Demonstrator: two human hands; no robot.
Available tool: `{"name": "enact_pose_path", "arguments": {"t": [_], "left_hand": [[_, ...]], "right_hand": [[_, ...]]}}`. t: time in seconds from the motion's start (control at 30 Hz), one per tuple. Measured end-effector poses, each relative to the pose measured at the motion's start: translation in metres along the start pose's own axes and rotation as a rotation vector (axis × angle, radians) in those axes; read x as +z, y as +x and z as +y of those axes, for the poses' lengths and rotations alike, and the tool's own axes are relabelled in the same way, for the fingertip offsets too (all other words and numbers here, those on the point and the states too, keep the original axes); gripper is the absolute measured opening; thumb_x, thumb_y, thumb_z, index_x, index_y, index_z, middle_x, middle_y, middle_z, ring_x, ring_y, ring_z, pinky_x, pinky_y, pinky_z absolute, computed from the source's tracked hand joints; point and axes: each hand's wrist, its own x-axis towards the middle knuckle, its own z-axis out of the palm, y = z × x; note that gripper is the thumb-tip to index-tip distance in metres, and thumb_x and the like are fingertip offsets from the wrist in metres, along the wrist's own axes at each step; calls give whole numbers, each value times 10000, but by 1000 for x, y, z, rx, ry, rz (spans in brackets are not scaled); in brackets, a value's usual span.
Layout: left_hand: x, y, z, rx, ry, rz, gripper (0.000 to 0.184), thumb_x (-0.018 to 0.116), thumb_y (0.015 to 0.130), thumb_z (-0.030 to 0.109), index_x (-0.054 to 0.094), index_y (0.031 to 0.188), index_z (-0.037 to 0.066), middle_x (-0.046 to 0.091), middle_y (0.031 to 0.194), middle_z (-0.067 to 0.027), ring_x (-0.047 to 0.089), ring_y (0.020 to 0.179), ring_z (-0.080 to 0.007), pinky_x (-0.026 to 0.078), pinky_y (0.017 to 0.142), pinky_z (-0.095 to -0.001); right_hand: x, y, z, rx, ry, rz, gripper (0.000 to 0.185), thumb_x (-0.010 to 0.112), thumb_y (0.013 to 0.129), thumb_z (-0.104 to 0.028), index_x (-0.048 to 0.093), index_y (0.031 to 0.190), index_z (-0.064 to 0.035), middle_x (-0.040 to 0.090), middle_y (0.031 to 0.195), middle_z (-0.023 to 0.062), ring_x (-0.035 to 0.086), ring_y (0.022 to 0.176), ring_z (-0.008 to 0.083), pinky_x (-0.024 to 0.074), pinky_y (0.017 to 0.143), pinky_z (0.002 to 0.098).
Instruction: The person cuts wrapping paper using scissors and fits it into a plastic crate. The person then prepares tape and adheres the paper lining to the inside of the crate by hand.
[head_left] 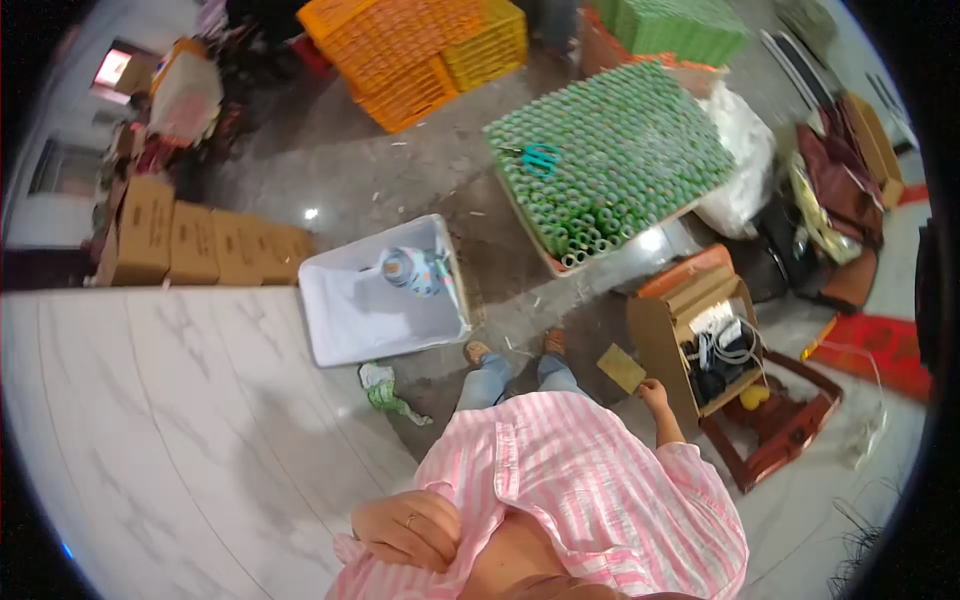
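My left hand (408,528), with a ring on one finger, lies against my chest, its fingers curled on the pink striped shirt (560,480). At my right side, my right hand (653,394) is closed at the corner of a flat yellowish card (621,369), beside an open cardboard box (660,345) with white cables (732,345). Ahead of me stands a wide tray-like block of green tubes (620,150), with teal-handled scissors (541,160) on top. In a white plastic bin (335,310) at front left sits a blue patterned round object (410,270).
Orange crates (400,50) and a yellow crate (487,45) stand ahead. Cardboard boxes (195,240) line the left. A green and white wrapper (388,392) lies near my feet. A reddish wooden frame (780,425), bags (840,170) and a white sack (742,165) occupy the right.
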Motion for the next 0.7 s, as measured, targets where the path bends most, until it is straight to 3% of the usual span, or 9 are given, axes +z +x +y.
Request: {"name": "enact_pose_path", "arguments": {"t": [0.3, 0.43, 0.47, 0.53, 0.63, 0.7], "left_hand": [[21, -56, 58, 36, 219, 222, 137, 552, 858, 103, 600, 820, -20, 592, 915, -128, 549, 826, -265, 436, 744, -387], [23, -95, 64, 202, 266, 378, 172, 531, 881, 122, 587, 796, -16, 580, 844, -134, 542, 778, -300, 443, 670, -386], [19, -106, 69, 213, 284, 412, 172, 531, 881, 122, 587, 796, -16, 580, 844, -134, 542, 778, -300, 443, 670, -386], [6, -127, 75, 316, 189, 196, 183, 509, 894, 118, 578, 807, -27, 571, 821, -144, 547, 752, -308, 438, 620, -383], [0, -148, 74, 392, 41, 151, 168, 509, 892, 103, 569, 844, -45, 565, 846, -155, 548, 745, -329, 431, 613, -404], [-8, -153, 76, 407, 27, 250, 166, 510, 892, 107, 572, 866, -45, 566, 847, -160, 550, 757, -329, 435, 629, -407]], "right_hand": [[93, 72, -110, -212, 165, -204, 243, 570, 839, -103, 540, 1076, -58, 608, 820, 55, 588, 610, 132, 442, 478, 240], [135, 77, -151, -322, 112, -356, 214, 561, 851, -113, 543, 1059, -64, 595, 794, 31, 576, 584, 115, 419, 435, 229], [144, 77, -164, -372, 86, -383, 238, 565, 853, -117, 539, 1084, -66, 590, 817, 32, 574, 627, 103, 420, 461, 221], [161, 66, -203, -383, 105, -359, 252, 568, 854, -120, 536, 1099, -68, 588, 833, 31, 571, 652, 98, 425, 499, 209], [163, 30, -271, -425, 54, -390, 295, 562, 879, -138, 508, 1148, -27, 572, 970, 45, 565, 819, 128, 484, 716, 249], [167, 19, -326, -459, -51, -328, 332, 562, 879, -140, 484, 1182, -28, 557, 1019, 59, 558, 860, 145, 482, 753, 274]]}}
